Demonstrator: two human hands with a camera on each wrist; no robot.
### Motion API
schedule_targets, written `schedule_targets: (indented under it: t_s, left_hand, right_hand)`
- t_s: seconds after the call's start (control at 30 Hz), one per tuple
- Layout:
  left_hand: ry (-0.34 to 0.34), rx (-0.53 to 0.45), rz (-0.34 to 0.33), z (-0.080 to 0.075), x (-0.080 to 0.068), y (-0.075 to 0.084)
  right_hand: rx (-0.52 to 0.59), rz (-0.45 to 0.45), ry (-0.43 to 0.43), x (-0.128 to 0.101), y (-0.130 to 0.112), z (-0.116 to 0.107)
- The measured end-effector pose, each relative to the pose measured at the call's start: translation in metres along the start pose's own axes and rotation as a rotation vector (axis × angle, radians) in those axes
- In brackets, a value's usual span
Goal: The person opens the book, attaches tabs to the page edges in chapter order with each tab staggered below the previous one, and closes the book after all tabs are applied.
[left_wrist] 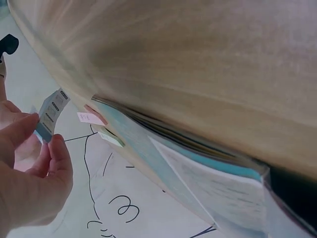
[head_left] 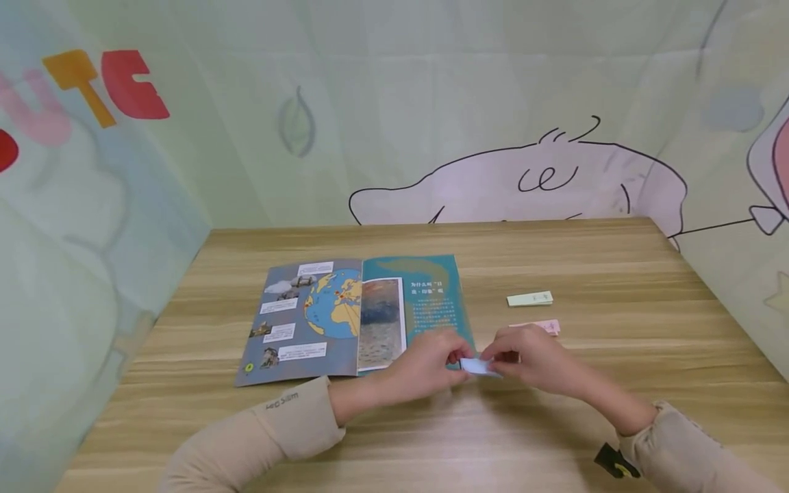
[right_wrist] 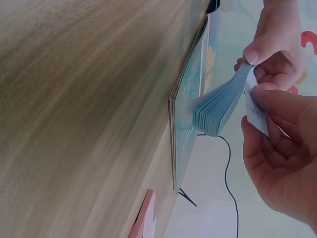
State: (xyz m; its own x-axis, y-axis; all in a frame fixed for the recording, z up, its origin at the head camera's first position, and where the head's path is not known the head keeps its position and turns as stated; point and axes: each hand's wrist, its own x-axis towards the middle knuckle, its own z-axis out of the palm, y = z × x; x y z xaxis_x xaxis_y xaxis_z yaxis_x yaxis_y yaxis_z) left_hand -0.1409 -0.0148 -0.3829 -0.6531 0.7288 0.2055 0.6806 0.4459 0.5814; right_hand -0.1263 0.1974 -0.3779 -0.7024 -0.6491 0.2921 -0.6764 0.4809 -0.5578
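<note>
A small stack of light blue paper slips (head_left: pixel 477 368) is held just above the table, by the lower right corner of an open picture book (head_left: pixel 340 356). My left hand (head_left: pixel 425 363) pinches one end of the stack between thumb and fingers. With thumb and fingertips, my right hand (head_left: pixel 537 359) grips a single leaf with a white face (right_wrist: pixel 255 111), bent away from the rest. In the right wrist view the other blue slips (right_wrist: pixel 220 106) fan out slightly at their loose end. Printed boxes show on the stack's face (left_wrist: pixel 53 109) in the left wrist view.
Behind my right hand lies a pink slip stack (head_left: pixel 547 326), partly covered by it. Farther back rests a pale green stack (head_left: pixel 530 299). The book lies left of them on the wooden table (head_left: pixel 277 243). A printed cloth backdrop (head_left: pixel 394 103) stands behind the table.
</note>
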Motion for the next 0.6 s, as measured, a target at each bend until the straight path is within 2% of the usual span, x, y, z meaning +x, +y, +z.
schedule_targets:
  t_s: [0.27,0.43,0.6]
  left_hand:
    - [-0.037,-0.018,-0.024,0.005,-0.003,-0.004]
    - [-0.081,0.041,-0.026,0.008,-0.006,-0.006]
    - [-0.134,0.062,-0.041,0.010,-0.009,-0.007]
  right_hand:
    - [0.095,0.060,-0.021,-0.001,0.004,0.003]
    - [0.167,0.159,-0.042,0.000,0.007,0.000]
    - [0.174,0.258,-0.032,0.003,0.011,-0.007]
